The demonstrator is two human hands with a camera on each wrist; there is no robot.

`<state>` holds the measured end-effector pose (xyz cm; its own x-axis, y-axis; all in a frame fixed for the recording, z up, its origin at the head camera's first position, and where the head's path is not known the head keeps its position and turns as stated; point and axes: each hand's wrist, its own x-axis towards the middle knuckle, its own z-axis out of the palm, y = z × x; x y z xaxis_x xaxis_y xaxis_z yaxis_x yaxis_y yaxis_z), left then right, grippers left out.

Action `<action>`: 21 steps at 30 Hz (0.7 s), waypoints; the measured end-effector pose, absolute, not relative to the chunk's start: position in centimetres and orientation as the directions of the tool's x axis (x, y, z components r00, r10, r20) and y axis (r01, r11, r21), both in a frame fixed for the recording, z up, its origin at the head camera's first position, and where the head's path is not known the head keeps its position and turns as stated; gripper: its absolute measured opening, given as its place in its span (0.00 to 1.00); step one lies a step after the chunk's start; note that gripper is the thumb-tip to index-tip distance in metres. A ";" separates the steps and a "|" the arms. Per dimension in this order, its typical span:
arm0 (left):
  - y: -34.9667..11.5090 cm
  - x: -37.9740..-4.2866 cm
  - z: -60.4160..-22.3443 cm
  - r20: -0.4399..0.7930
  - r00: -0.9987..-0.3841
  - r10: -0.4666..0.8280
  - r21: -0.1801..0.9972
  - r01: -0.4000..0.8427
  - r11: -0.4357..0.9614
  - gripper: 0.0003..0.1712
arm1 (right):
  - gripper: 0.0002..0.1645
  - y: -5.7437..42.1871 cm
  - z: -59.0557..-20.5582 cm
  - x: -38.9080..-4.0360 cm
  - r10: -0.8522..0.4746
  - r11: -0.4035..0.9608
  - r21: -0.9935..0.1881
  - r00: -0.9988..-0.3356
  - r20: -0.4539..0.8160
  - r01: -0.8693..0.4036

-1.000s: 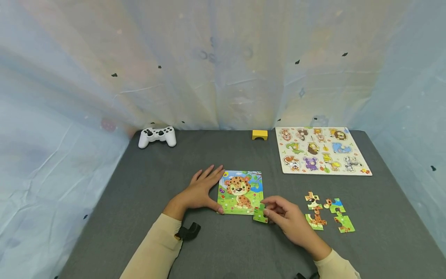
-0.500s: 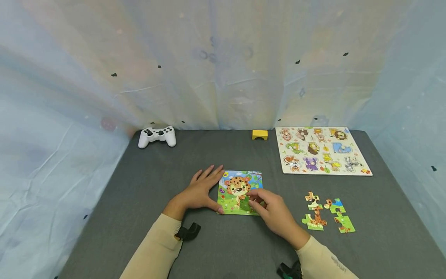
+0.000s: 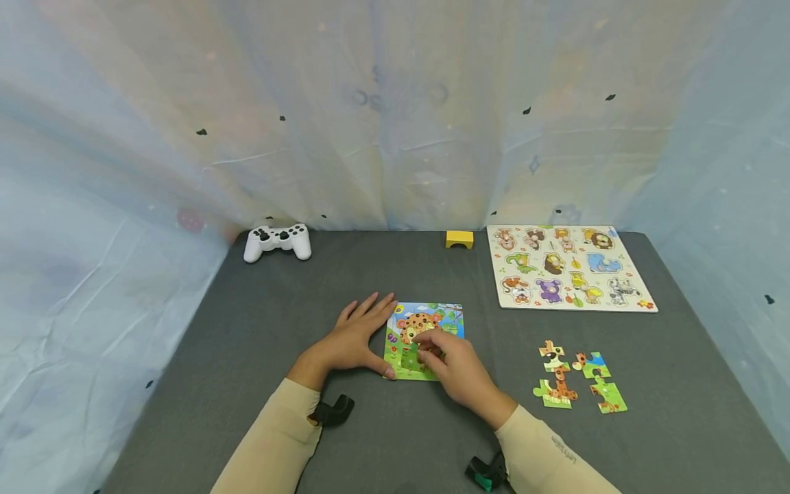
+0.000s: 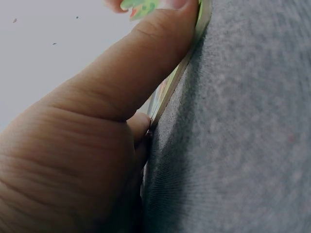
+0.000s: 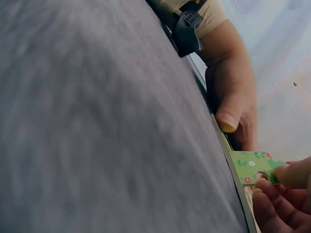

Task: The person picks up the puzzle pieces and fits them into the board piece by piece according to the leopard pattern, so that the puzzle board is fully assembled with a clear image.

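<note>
A square leopard picture puzzle board (image 3: 453,320) lies flat on the grey cloth. My left hand (image 3: 352,342) stays at its left side with spread, straight fingers; the thumb presses the near left corner and the fingertips touch the far left one. In the left wrist view, that thumb (image 4: 121,63) lies along the board's edge. My right hand (image 3: 463,370) reaches over the board and pinches a green puzzle piece (image 3: 410,358) between thumb and fingers. Flowers show on this piece (image 5: 248,162) in the right wrist view, where it stands tilted above the board's near edge.
Several loose puzzle pieces (image 3: 555,392) lie to the right of the board. A white animal peg board (image 3: 574,304) sits behind them. Along the back edge are a yellow arch block (image 3: 459,238) and a white game controller (image 3: 301,241). A patterned curtain (image 3: 395,123) hangs behind.
My right hand has carried the green puzzle piece leftward, from the board's near right corner to over its lower left part. The left hand has kept its place.
</note>
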<state>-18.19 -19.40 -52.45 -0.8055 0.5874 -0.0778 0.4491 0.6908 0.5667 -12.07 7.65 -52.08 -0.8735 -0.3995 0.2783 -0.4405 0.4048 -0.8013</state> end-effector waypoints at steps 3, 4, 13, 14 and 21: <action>-19.6 -18.2 -52.7 -0.059 -0.804 0.592 0.584 0.454 0.674 0.82 | 0.13 6.9 -52.2 -12.1 -0.412 0.384 -0.821 -0.874 0.257 -0.423; -19.7 -18.2 -52.8 -0.056 -0.804 0.592 0.585 0.454 0.672 0.82 | 0.13 6.7 -52.2 -12.0 -0.416 0.379 -0.826 -0.874 0.252 -0.418; -19.5 -18.0 -51.9 -0.099 -0.807 0.583 0.552 0.442 0.707 0.81 | 0.15 5.5 -52.1 -12.0 -0.422 0.409 -0.814 -0.877 0.231 -0.411; -19.5 -18.0 -51.9 -0.103 -0.807 0.582 0.550 0.442 0.709 0.81 | 0.15 5.5 -52.1 -12.0 -0.423 0.415 -0.811 -0.876 0.230 -0.413; -19.4 -18.0 -51.8 -0.097 -0.799 0.594 0.552 0.453 0.700 0.81 | 0.21 5.8 -52.1 -11.8 -0.450 0.481 -0.745 -0.859 0.243 -0.462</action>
<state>-17.96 -19.40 -51.80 -0.7987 0.5937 -0.0974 0.4531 0.7001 0.5518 -11.82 5.77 -52.14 -0.8593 -0.4501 0.2427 -0.4623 0.4808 -0.7451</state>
